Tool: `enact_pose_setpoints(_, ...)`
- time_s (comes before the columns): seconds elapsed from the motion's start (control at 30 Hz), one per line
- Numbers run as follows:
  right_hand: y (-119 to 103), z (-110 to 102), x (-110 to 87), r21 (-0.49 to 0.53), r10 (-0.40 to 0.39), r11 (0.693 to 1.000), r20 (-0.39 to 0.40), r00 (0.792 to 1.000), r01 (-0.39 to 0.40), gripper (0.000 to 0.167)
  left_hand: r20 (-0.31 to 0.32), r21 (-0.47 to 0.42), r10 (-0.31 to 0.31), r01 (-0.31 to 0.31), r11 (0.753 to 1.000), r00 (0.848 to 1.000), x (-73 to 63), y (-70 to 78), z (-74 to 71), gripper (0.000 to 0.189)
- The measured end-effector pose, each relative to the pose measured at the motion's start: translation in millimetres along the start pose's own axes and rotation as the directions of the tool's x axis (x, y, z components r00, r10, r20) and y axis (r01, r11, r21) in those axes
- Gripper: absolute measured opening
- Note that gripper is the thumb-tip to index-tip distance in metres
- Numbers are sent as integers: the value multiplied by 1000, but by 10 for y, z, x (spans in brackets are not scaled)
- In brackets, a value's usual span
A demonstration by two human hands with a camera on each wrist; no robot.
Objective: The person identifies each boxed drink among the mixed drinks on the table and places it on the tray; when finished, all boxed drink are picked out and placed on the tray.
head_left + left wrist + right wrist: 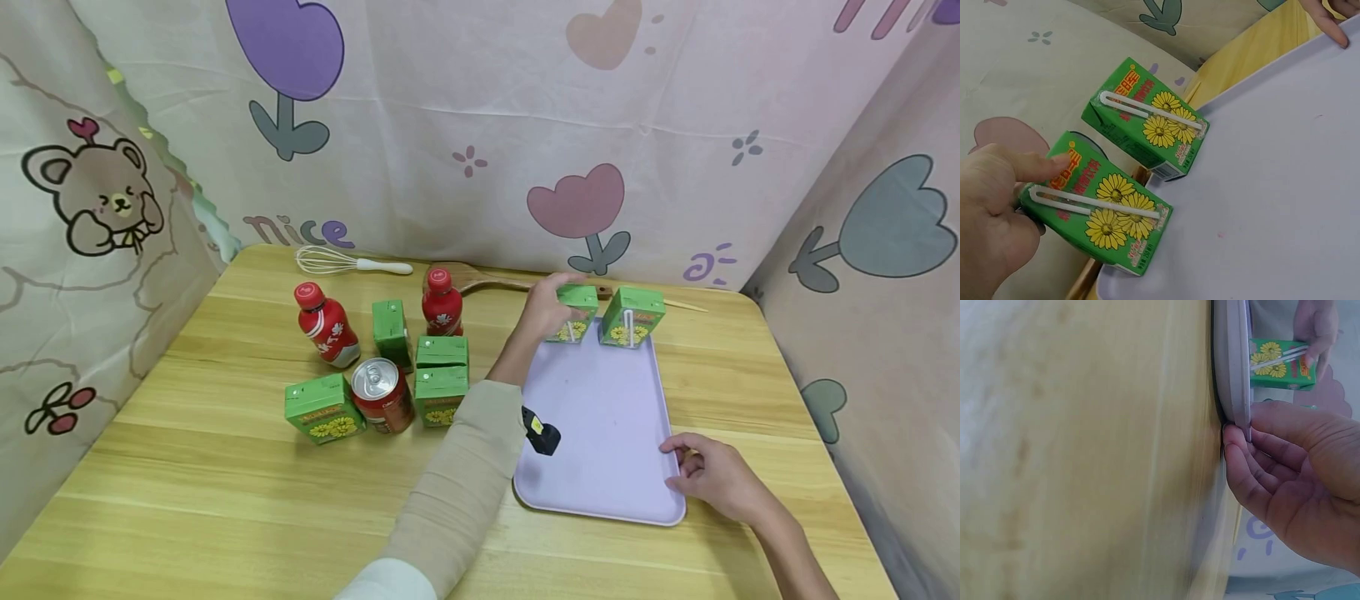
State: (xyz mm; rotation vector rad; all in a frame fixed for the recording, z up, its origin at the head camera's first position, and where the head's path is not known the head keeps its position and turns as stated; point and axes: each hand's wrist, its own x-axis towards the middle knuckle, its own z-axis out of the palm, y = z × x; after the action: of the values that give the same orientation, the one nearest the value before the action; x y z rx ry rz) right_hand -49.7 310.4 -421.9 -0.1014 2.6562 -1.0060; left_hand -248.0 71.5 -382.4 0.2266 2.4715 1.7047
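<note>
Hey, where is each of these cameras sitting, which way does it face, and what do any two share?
Head: on the person's head, facing forward and down at the table and tray; left hand, right hand and both arms show.
Left wrist: on that wrist, looking past the left hand at the green carton it holds; part of the right hand shows top right.
Right wrist: on that wrist, looking at the right hand gripping the tray's rim; left hand beyond.
Both wrist views share the tray and held carton.

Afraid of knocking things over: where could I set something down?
Free: the middle of the lilac rectangular tray, before two boxy green cartons; the pale wooden tabletop left of the beige sleeve, nearer than the red metal can. Crowded: around that can, among more cartons and red-capped bottles.
</note>
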Motion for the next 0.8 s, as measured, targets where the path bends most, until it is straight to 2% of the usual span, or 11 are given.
enact_pose_setpoints(0.13, -13, -8, 2, -10, -2, 1000, -2, 1000, 2, 39, -25, 17, -1, 1, 1000, 1000, -24, 98, -19, 69)
enact_pose_setpoints(0.2, -15, -10, 5, -17, -3, 1000, -1, 1000, 3, 39, -47, -5, -13, 13, 1000, 999, -52, 161, -33, 72)
enact_pose_setpoints(0.33, -11, -9, 6, -27, 0, 1000, -1, 1000, 0, 39, -80, -42, -50, 47, 998, 996, -134, 311, -73, 72)
enact_pose_setpoints(0.43, -10, -8, 1, -30, 0, 1000, -5, 1000, 0, 39, -84, -22, -45, 43, 999, 995, -209, 443, -115, 71)
enact_pose_setpoints(0.6, -5, 1, -6, -13, -4, 1000, -3, 1000, 4, 39, -78, 10, 19, -18, 1000, 997, -388, 686, -250, 73)
enact_pose_setpoints(0.7, 0, 12, -3, -10, -17, 1000, -4, 1000, 17, 38, -60, 2, 90, -90, 996, 994, -526, 801, -385, 71)
enact_pose_setpoints(0.8, 13, 2, -7, -13, -25, 1000, -9, 1000, 25, 38, -39, -18, 169, -170, 985, 985, -635, 873, -517, 67)
